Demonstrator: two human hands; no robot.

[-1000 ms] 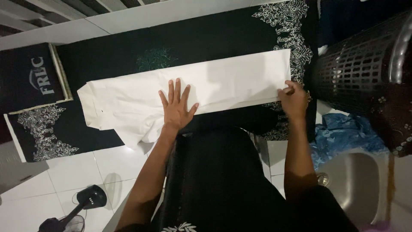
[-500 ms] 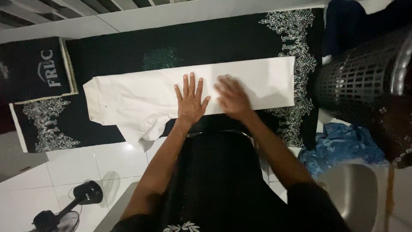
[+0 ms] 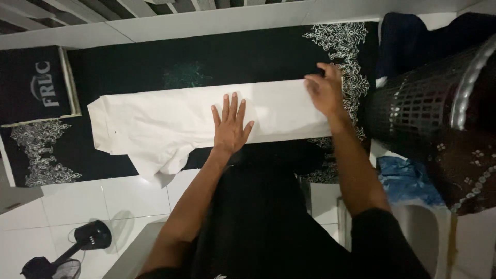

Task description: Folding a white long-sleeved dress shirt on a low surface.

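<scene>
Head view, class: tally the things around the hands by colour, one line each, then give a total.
White: 1, the white cloth under the left hand and right hand.
Black: 3, the patterned mat, laundry basket, floor fan.
Blue: 1, crumpled cloth.
Total: 5

Bare forearms; black garment with white emblem.

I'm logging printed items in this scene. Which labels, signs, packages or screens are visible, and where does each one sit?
Printed emblem panel: far left, on the black cloth surface; a black rectangle with pale edging, white lettering and a curved mark.
No packages, signs or screens show.
</scene>
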